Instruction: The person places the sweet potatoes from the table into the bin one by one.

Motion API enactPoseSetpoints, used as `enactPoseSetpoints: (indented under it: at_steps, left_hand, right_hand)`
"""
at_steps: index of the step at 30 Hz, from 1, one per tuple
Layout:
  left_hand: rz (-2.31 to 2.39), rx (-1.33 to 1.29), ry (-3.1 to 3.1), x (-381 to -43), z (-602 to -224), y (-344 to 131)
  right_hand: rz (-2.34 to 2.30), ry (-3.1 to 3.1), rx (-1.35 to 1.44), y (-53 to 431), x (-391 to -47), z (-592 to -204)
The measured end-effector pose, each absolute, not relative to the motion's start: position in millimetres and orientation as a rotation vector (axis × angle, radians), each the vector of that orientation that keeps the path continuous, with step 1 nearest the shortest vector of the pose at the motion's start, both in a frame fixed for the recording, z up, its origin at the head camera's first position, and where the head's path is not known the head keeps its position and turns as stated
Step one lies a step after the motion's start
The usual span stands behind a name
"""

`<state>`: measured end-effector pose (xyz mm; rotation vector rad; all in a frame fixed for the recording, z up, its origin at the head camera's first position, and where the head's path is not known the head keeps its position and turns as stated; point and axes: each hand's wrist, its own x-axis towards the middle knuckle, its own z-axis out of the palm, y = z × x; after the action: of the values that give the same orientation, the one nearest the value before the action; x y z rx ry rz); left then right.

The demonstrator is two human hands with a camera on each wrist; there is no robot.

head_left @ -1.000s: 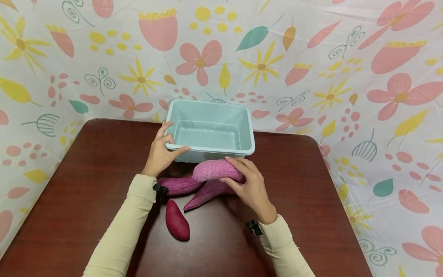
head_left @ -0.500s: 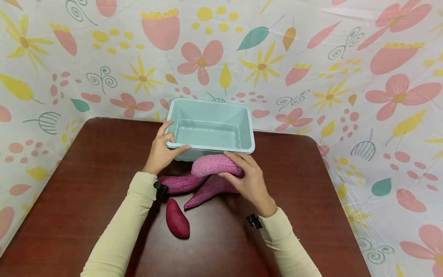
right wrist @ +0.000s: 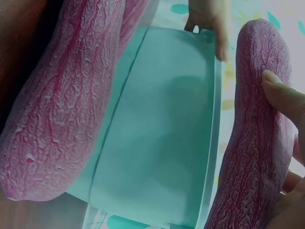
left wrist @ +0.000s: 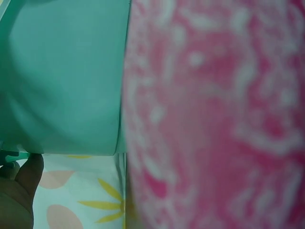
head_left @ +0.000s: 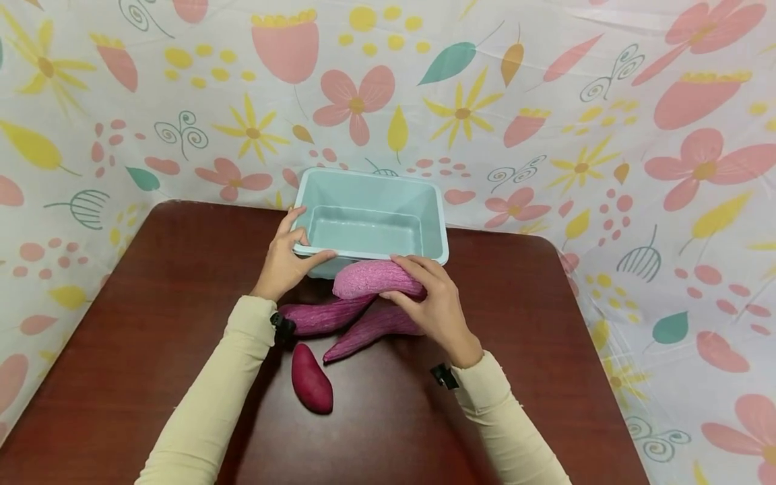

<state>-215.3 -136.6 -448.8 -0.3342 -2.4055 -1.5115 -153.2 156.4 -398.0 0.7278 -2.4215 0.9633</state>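
A light blue plastic tub [head_left: 364,232] stands near the far table edge. At its front left corner my left hand [head_left: 283,259] grips the rim, thumb along the front edge. My right hand [head_left: 439,303] holds a long, wrinkled purple vegetable [head_left: 366,279] just outside the tub's front rim. In the right wrist view, the thumb presses on this vegetable [right wrist: 259,119]. Two similar purple vegetables, one on the left [head_left: 321,318] and one on the right [head_left: 376,330], lie below it. A blurred pink, white-veined surface [left wrist: 214,119] fills much of the left wrist view.
A smaller, smooth dark red sweet potato [head_left: 312,380] lies nearer on the brown table [head_left: 533,377]. Behind the tub hangs a white cloth [head_left: 539,40] with a flower print, also running along both sides.
My right hand has moved the purple vegetable slightly forward, up toward the tub's front rim. The left hand keeps its grip on the corner.
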Motion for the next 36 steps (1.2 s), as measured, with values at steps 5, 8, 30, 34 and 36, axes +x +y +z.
enactPoseSetpoints:
  at_steps: [5,8,30,34,36]
  left_hand:
    - [-1.503,-0.323,-2.409,-217,-446,-137]
    - [-1.502,-0.323,-2.408,-217,-445,-137]
    - [-1.507,-0.344,-2.414,-216,-447,-137]
    - [-1.501,-0.340,-2.418,-216,-449,-137]
    - [-1.502,-0.338,-2.419,-216,-449,-137]
  right_hand:
    - [0.980,-2.402,0.736,155,-159,-391]
    - [0.986,-2.398,0.744,155,-164,-387]
    - [1.004,-2.391,0.736,147,-175,-384]
    - [0.999,-2.391,0.737,147,-177,-384]
    - [1.002,-2.386,0.735,147,-178,-383]
